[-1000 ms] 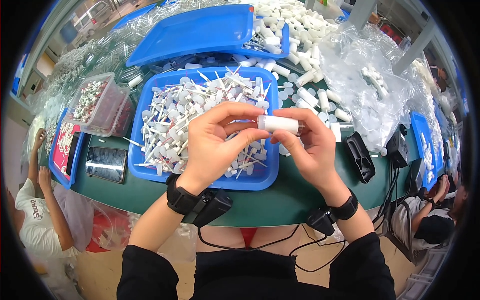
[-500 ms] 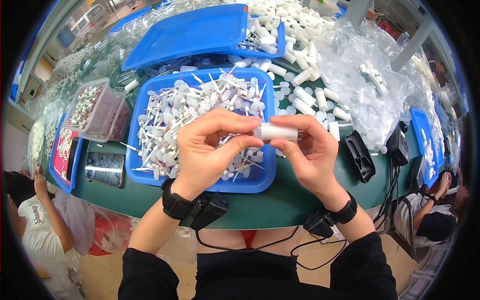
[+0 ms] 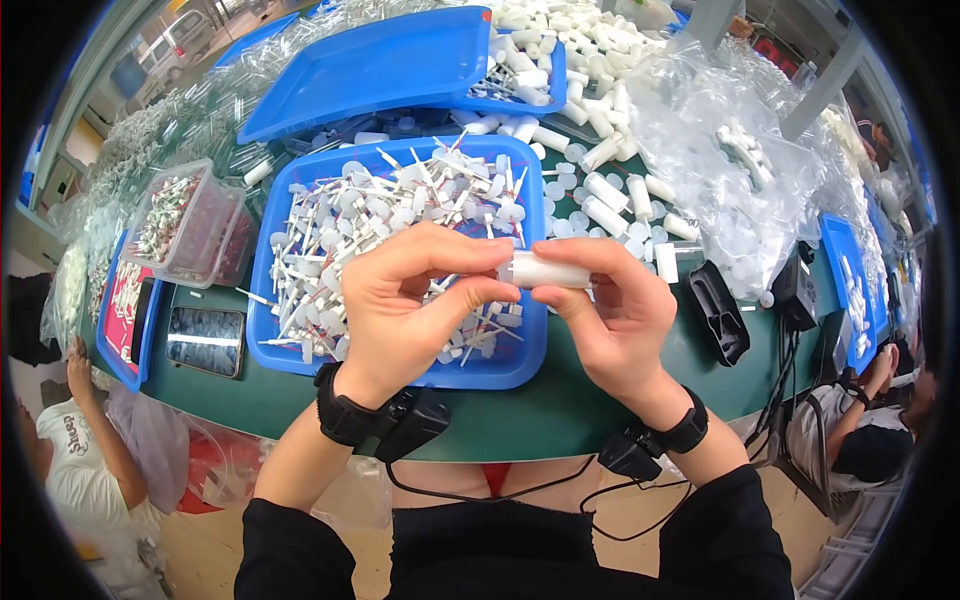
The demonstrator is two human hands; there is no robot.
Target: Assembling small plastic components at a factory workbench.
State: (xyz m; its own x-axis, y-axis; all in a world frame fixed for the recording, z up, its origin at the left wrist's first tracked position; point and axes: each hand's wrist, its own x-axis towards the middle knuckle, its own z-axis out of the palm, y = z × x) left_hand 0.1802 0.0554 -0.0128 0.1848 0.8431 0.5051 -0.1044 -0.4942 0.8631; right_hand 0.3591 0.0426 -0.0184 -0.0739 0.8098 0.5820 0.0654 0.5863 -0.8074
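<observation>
A short white cylinder point(image 3: 550, 270) lies level between my hands, above the right edge of a blue tray point(image 3: 480, 377). My right hand point(image 3: 628, 315) grips its right end between thumb and fingers. Thumb and forefinger of my left hand point(image 3: 398, 305) pinch a translucent cap-like piece point(image 3: 507, 268) at the other end. The fingertips partly cover that joint, so I cannot tell how far the two parts fit together. Beneath my left hand, the tray holds a heap of thin white sticks point(image 3: 345, 215) with pale round discs.
Loose white cylinders point(image 3: 606, 216) and pale discs lie beyond my right hand, next to clear plastic bags point(image 3: 690, 130). At left are a phone point(image 3: 205, 341) and a clear box point(image 3: 175, 225) of small parts. A black holder point(image 3: 718, 312) and cables lie right. People sit at both sides.
Both hands have shifted slightly left with the cylinder. The cylinder's left end and the translucent piece look closer together, and my grip on both stays.
</observation>
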